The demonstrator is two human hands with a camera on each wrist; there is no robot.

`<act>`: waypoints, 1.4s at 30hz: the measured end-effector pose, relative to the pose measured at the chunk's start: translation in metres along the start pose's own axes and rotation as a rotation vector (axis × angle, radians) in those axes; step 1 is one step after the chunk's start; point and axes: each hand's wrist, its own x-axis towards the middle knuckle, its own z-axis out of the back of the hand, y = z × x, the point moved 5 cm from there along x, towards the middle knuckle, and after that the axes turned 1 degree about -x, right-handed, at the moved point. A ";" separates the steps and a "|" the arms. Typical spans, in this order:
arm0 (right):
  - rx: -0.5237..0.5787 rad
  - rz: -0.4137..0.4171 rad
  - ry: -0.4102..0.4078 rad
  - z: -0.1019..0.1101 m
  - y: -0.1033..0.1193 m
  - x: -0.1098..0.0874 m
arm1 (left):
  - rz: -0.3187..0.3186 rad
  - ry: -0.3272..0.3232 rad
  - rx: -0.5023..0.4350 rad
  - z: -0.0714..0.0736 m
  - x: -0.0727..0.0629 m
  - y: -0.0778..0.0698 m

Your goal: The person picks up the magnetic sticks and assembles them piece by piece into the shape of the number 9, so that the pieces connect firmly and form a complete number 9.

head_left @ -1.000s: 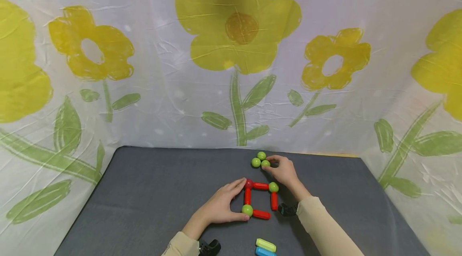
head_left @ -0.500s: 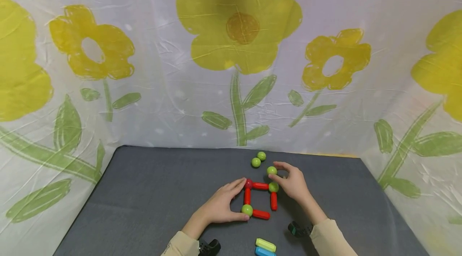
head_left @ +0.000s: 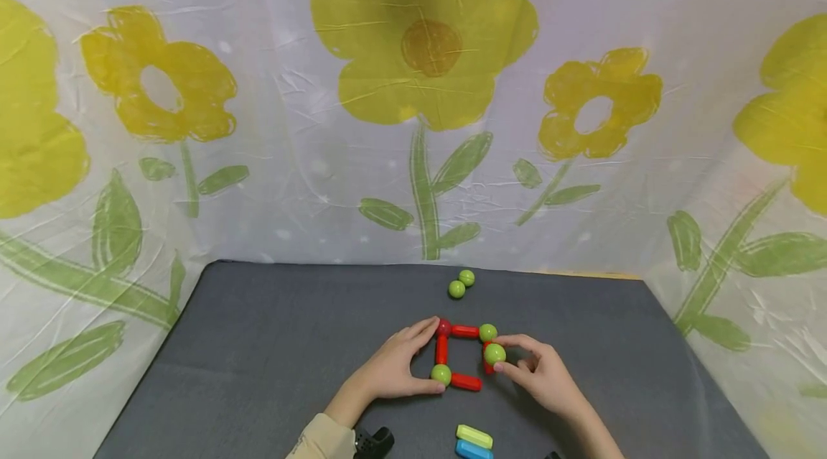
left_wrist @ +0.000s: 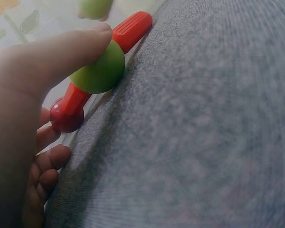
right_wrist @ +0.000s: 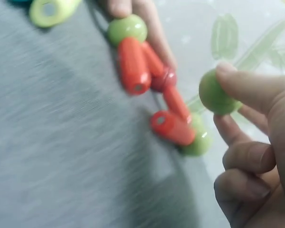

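A four-sided frame [head_left: 441,350] of red building rods and balls lies on the table, with a gap at its near right corner. My left hand [head_left: 390,365] holds its left side, thumb on the near green ball [left_wrist: 102,71] and fingertips at the red ball [left_wrist: 66,115]. Between thumb and fingers, my right hand [head_left: 539,376] pinches a loose green ball [right_wrist: 217,92]. In the head view this ball partly covers the right rod [right_wrist: 172,128]; the right wrist view shows it apart from the frame. Grey dots mark the two free rod ends.
Two green balls [head_left: 456,289] sit together near the table's back edge. A yellow-green rod [head_left: 474,436] and a blue rod [head_left: 474,450] lie side by side at the front. Behind the dark table [head_left: 291,344] hangs a flower-printed cloth [head_left: 310,157].
My right hand has taken one green ball from the group of three at the back and brought it nearer, beside the frame's right rod. My left hand stays at the frame.
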 end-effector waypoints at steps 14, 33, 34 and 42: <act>-0.006 0.104 0.072 -0.012 -0.019 -0.027 | 0.024 0.000 0.005 0.000 0.000 -0.001; -0.132 -0.007 -0.003 -0.015 -0.023 -0.022 | 0.026 -0.002 -0.005 0.000 -0.001 -0.001; -0.132 -0.008 -0.005 -0.015 -0.023 -0.022 | 0.019 -0.006 -0.008 0.001 -0.001 -0.002; -0.131 0.000 -0.013 -0.016 -0.022 -0.022 | -0.127 -0.085 -0.088 0.003 -0.003 -0.014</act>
